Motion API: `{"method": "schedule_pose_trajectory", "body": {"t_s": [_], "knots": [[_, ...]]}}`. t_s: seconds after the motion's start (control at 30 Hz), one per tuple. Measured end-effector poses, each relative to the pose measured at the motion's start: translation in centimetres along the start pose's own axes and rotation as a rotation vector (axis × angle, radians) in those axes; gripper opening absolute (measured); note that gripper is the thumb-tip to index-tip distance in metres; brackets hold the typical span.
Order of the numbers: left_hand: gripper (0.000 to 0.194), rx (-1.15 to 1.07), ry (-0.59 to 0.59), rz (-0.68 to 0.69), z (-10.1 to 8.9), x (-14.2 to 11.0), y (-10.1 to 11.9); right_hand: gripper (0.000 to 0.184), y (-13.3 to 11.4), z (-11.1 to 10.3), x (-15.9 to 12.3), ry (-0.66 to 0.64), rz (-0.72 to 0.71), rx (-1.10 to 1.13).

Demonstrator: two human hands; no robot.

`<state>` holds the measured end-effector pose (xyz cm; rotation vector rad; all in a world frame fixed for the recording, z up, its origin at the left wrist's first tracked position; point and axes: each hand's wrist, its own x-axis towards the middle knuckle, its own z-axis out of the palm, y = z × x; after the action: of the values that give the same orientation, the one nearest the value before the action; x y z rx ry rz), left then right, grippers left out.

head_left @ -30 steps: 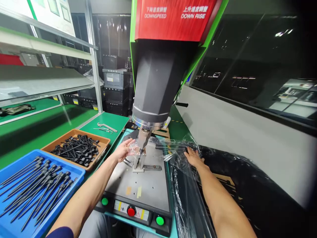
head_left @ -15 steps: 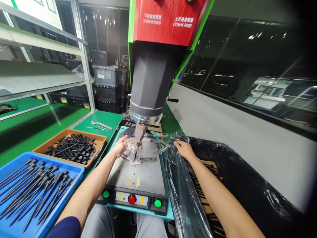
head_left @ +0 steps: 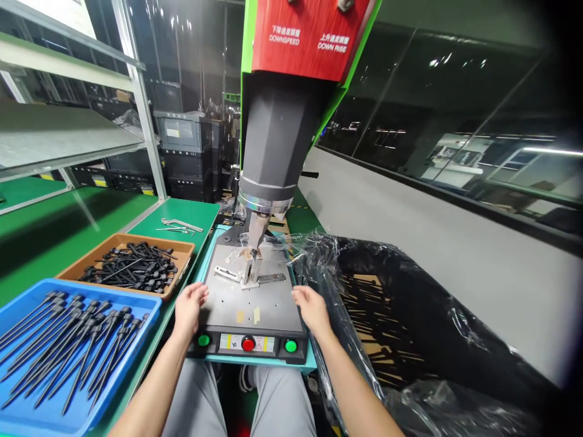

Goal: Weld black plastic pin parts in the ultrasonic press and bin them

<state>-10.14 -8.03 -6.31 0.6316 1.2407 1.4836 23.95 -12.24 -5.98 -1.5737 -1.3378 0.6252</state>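
My left hand (head_left: 190, 308) hovers over the left edge of the machine's metal base plate (head_left: 232, 312), fingers loosely bent and holding nothing visible. My right hand (head_left: 314, 311) is at the plate's right edge, its fingers half curled and empty. Between and beyond them stands a small metal fixture (head_left: 249, 273) with a dark part upright in it. The tapered machine tip (head_left: 258, 229) points down at that part from just above. Nearest below my hands are two green buttons (head_left: 203, 340) with a red button (head_left: 248, 344) between them. Clear plastic film (head_left: 310, 249) lies behind the fixture.
On the left, a blue tray (head_left: 155, 309) holds black rod-shaped parts, and a brown tray (head_left: 189, 255) holds more. Metal wrenches (head_left: 182, 224) lie on the green bench (head_left: 200, 209). At right stands a film-lined black bin (head_left: 437, 328) containing dark parts and cardboard.
Both hands have drawn back toward me from beside the fixture. My right hand has let go of the clear plastic film, which now lies lower. The bin's contents show more.
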Motion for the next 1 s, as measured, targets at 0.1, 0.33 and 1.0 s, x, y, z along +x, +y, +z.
{"method": "schedule_pose_trajectory", "body": {"t_s": [0.1,0.33,1.0], "knots": [[0.042,0.016,-0.001,-0.022,-1.3,-3.5,-2.6,0.035,0.2,3.5,-0.3,-0.129,0.037,-0.001],[0.044,0.111,-0.273,-0.120,0.0,-8.5,-6.9,0.052,-3.4,9.9,5.4,-0.121,-0.045,-0.027],[0.039,0.125,-0.255,-0.247,-3.4,-10.4,-13.9,0.031,-8.1,11.7,9.7,0.032,-0.319,0.156]]}}
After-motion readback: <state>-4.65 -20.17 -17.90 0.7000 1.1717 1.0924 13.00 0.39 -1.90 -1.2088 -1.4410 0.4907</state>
